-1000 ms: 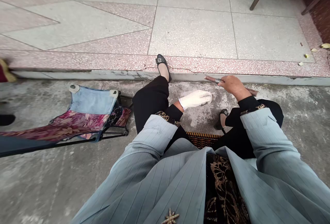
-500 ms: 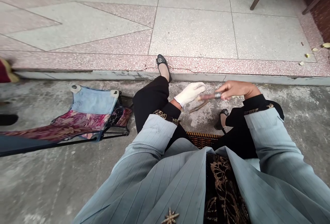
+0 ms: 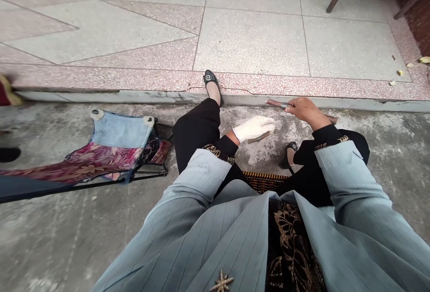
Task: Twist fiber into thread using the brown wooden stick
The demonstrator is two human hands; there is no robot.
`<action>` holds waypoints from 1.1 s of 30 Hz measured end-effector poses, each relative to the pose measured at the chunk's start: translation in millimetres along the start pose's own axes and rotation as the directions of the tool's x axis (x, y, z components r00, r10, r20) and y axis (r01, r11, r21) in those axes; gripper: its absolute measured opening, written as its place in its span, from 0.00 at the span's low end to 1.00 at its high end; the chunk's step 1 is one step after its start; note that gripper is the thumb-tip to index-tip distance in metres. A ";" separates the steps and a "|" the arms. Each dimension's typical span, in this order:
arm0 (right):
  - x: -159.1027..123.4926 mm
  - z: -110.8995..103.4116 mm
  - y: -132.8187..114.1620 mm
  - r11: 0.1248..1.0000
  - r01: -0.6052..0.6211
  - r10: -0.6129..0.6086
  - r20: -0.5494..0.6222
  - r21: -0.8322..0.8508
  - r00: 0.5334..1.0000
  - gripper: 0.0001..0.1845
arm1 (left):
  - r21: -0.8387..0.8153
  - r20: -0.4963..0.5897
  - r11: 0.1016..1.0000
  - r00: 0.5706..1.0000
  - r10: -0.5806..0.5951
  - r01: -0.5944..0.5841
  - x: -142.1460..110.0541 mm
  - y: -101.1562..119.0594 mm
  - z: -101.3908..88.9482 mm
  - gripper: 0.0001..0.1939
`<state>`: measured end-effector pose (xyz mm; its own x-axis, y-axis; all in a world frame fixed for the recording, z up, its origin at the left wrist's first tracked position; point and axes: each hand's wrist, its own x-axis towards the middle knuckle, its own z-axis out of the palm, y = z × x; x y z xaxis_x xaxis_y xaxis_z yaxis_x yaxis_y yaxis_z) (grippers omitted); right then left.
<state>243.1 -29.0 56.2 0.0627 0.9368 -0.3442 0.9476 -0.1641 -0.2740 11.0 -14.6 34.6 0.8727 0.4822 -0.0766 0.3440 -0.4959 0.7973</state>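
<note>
Head view of a seated person's two hands, which are held apart above a stained concrete floor point(image 3: 110, 238). The right hand point(image 3: 304, 109), bare, has its fingers clenched around a brown stick point(image 3: 274, 103) bound with a coil of grey metal point(image 3: 285, 105). The bound end projects leftward from the grip, in front of a raised step point(image 3: 255, 77) of speckled pink and pale tiles; a brown length point(image 3: 332, 119) also shows beyond the wrist, though whether it belongs to the same stick cannot be told. The left hand point(image 3: 254, 128) wears a white glove, its fingers lying together and bent downward. A curved brown piece point(image 3: 258, 139) shows along the near edge of this glove; whether the fingers grasp it or merely lie over it cannot be determined. One black shoe point(image 3: 212, 87) rests against the step, left of the gloved hand; the other shoe point(image 3: 287, 157) is on the concrete, below and between the hands. Between the legs appears the edge of a woven seat point(image 3: 265, 182). To the left stands a folding chair point(image 3: 122, 133) of blue and floral cloth. Yellow leaves point(image 3: 401, 72) lie on the tiles at right.
</note>
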 end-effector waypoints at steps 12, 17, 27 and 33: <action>-19.5 -12.7 2.4 0.724 0.112 -0.550 0.471 0.681 0.690 0.22 | -0.253 -0.153 0.964 0.981 -0.118 0.077 2.0 -12.3 -3.6 0.16; -27.5 -25.5 3.9 0.396 0.181 -0.393 -0.012 0.900 0.919 0.20 | -0.473 -0.027 0.880 0.998 -0.058 0.038 2.8 -10.5 10.9 0.21; 1.2 -6.6 7.3 0.919 -0.013 0.072 -0.137 0.394 0.988 0.13 | -0.159 -0.050 0.987 0.999 0.019 -0.027 3.8 0.5 18.3 0.19; -1.5 -4.6 1.5 0.999 0.033 -0.036 0.088 0.031 0.995 0.13 | -0.038 -0.135 0.999 0.990 0.027 -0.033 1.1 -4.4 8.4 0.18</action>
<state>245.9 -29.2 60.4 0.0008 0.9114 -0.4116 0.9389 -0.1423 -0.3133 13.3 -18.0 25.9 0.8268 0.5619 0.0268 0.3018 -0.4833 0.8218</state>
